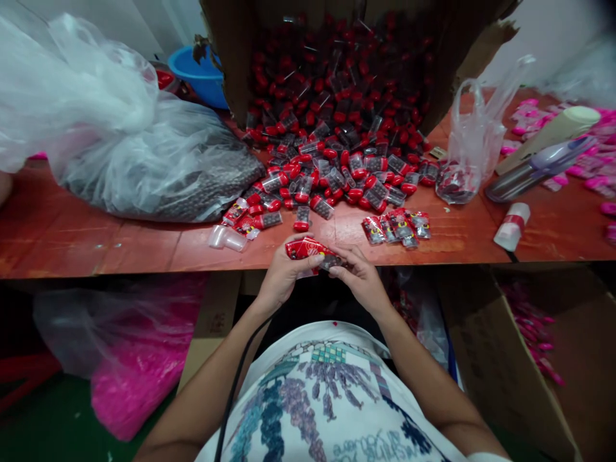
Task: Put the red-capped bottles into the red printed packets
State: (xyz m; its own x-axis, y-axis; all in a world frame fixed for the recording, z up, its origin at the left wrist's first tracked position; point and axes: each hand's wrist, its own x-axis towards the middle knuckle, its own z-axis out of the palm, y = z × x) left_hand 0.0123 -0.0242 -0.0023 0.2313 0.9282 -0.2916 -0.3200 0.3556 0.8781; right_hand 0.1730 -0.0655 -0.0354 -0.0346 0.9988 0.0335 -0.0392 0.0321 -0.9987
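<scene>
My left hand (283, 274) is closed on a shiny red printed packet (303, 248) just off the table's front edge. My right hand (360, 274) pinches a small clear bottle (330, 262) with dark pellets at the packet's right end; whether it is partly inside the packet I cannot tell. Beyond my hands lies a heap of small red-capped bottles (337, 170) with dark contents. Several red printed packs (399, 226) lie to the right. Left of my hands are more red printed packets (237, 212) and clear plastic cups (228, 238).
A torn cardboard box (474, 54) spills the bottles onto the red table (462, 240). A large clear bag of dark pellets (163, 160) lies left, a blue basin (199, 74) behind it. Right stand a small plastic bag (464, 154) and a pen-shaped container (534, 170). Pink bags (139, 378) sit below.
</scene>
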